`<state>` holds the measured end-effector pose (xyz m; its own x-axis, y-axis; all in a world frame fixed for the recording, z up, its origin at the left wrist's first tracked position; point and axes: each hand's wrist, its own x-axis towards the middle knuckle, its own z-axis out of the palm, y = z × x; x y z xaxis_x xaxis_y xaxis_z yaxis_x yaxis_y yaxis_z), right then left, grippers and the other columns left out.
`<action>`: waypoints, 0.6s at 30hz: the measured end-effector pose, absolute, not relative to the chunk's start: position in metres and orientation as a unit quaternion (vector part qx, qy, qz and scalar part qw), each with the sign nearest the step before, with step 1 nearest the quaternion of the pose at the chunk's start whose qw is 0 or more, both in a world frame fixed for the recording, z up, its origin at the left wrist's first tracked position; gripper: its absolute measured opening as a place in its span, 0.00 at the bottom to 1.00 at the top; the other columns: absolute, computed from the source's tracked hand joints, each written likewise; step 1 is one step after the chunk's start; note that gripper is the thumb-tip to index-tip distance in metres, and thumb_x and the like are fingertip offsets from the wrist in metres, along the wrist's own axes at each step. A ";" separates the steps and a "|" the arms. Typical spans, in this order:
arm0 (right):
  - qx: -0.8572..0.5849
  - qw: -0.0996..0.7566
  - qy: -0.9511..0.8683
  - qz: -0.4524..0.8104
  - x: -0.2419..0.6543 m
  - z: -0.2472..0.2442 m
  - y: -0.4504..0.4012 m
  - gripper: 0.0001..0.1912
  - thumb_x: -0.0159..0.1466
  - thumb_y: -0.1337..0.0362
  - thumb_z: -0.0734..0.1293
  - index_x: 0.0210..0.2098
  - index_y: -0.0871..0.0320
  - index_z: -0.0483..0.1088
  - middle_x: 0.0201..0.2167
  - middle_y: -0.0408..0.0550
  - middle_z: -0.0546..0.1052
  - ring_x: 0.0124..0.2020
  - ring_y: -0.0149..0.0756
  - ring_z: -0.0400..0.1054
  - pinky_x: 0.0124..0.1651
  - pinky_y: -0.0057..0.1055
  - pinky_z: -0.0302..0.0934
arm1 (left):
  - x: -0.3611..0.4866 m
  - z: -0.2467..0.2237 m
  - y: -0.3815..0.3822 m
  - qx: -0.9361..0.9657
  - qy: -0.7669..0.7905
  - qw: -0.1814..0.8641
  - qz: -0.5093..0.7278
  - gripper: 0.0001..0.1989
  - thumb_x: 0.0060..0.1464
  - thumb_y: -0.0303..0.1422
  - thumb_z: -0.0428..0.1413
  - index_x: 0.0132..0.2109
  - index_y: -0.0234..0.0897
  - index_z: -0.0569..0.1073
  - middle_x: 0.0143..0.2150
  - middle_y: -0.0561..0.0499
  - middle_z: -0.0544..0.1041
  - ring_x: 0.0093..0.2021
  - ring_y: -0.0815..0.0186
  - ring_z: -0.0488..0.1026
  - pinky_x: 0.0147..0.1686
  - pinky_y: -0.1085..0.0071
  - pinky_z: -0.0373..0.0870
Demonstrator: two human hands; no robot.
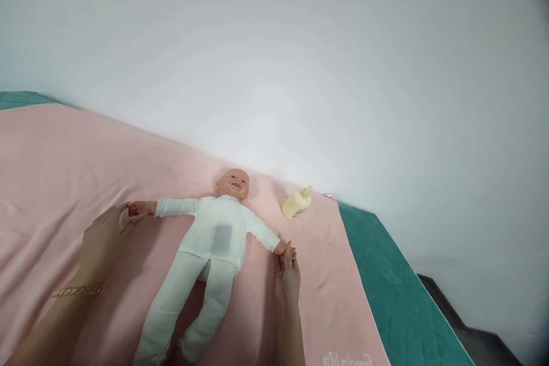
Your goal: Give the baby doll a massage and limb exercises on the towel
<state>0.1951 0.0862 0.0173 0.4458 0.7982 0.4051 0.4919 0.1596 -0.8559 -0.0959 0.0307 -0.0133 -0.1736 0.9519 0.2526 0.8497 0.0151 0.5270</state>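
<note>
Doll (218, 220) lies face-up; left grip (102, 237) and right grip (289, 281) clasp its hands (138, 209).

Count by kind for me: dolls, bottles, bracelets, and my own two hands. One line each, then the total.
Doll: 1
Bottle: 1
Bracelet: 1, on the left wrist
Hands: 2, the left hand and the right hand
Total: 5
</note>
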 end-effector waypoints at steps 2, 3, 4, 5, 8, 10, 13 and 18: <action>-0.638 0.573 -0.496 0.135 0.208 0.013 0.058 0.16 0.60 0.48 0.66 0.44 0.43 0.76 0.46 0.44 0.79 0.56 0.51 0.69 0.43 0.50 0.68 | -0.091 -0.008 0.029 0.604 0.732 0.125 0.289 0.25 0.61 0.46 0.46 0.55 0.32 0.70 0.40 0.43 0.80 0.35 0.54 0.76 0.31 0.66 0.69; -0.642 0.578 -0.485 0.135 0.216 0.011 0.040 0.15 0.61 0.48 0.65 0.44 0.42 0.75 0.46 0.44 0.79 0.56 0.50 0.69 0.44 0.49 0.68 | -0.088 -0.006 0.028 0.587 0.741 0.139 0.293 0.27 0.61 0.48 0.46 0.58 0.34 0.68 0.40 0.45 0.80 0.32 0.56 0.76 0.30 0.67 0.68; -0.647 0.583 -0.473 0.133 0.225 0.009 0.021 0.15 0.62 0.47 0.64 0.44 0.43 0.75 0.46 0.44 0.79 0.55 0.49 0.69 0.44 0.48 0.68 | -0.086 -0.005 0.027 0.574 0.747 0.145 0.302 0.28 0.61 0.50 0.47 0.60 0.36 0.68 0.39 0.46 0.80 0.30 0.58 0.75 0.28 0.68 0.68; -0.652 0.587 -0.461 0.133 0.234 0.007 0.002 0.16 0.64 0.46 0.62 0.45 0.44 0.75 0.47 0.45 0.78 0.55 0.47 0.70 0.44 0.47 0.69 | -0.083 -0.004 0.026 0.564 0.751 0.144 0.313 0.29 0.60 0.50 0.48 0.60 0.37 0.68 0.40 0.47 0.81 0.28 0.59 0.74 0.28 0.68 0.68; -0.667 0.601 -0.420 0.134 0.256 0.004 -0.046 0.20 0.67 0.49 0.62 0.49 0.57 0.71 0.49 0.52 0.76 0.49 0.43 0.72 0.48 0.45 0.68 | -0.070 -0.001 0.021 0.550 0.736 0.112 0.379 0.25 0.59 0.49 0.51 0.57 0.39 0.71 0.46 0.46 0.80 0.34 0.58 0.77 0.32 0.66 0.70; -0.677 0.607 -0.393 0.140 0.264 0.004 -0.065 0.20 0.67 0.51 0.63 0.50 0.60 0.70 0.47 0.51 0.75 0.44 0.39 0.73 0.48 0.42 0.68 | -0.059 0.002 0.017 0.542 0.712 0.104 0.434 0.23 0.59 0.47 0.54 0.56 0.40 0.73 0.50 0.46 0.79 0.43 0.55 0.77 0.37 0.65 0.71; -0.688 0.609 -0.364 0.151 0.266 0.009 -0.074 0.23 0.66 0.49 0.64 0.49 0.61 0.71 0.44 0.53 0.77 0.44 0.41 0.73 0.45 0.37 0.68 | -0.040 0.007 0.012 0.519 0.690 0.120 0.489 0.22 0.56 0.44 0.58 0.55 0.43 0.73 0.51 0.50 0.79 0.49 0.55 0.76 0.42 0.66 0.72; -0.692 0.594 -0.371 0.177 0.245 0.022 -0.073 0.27 0.63 0.48 0.65 0.55 0.58 0.69 0.54 0.54 0.75 0.54 0.46 0.69 0.51 0.37 0.65 | -0.020 0.008 0.009 0.528 0.666 0.082 0.520 0.21 0.52 0.39 0.62 0.54 0.46 0.74 0.50 0.54 0.79 0.49 0.58 0.76 0.43 0.68 0.72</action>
<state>0.2454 -0.0729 0.0216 0.6619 0.7238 0.1952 0.3028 -0.0199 -0.9529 -0.0205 0.0087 0.0082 -0.4286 0.7886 0.4408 0.6190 -0.0990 0.7791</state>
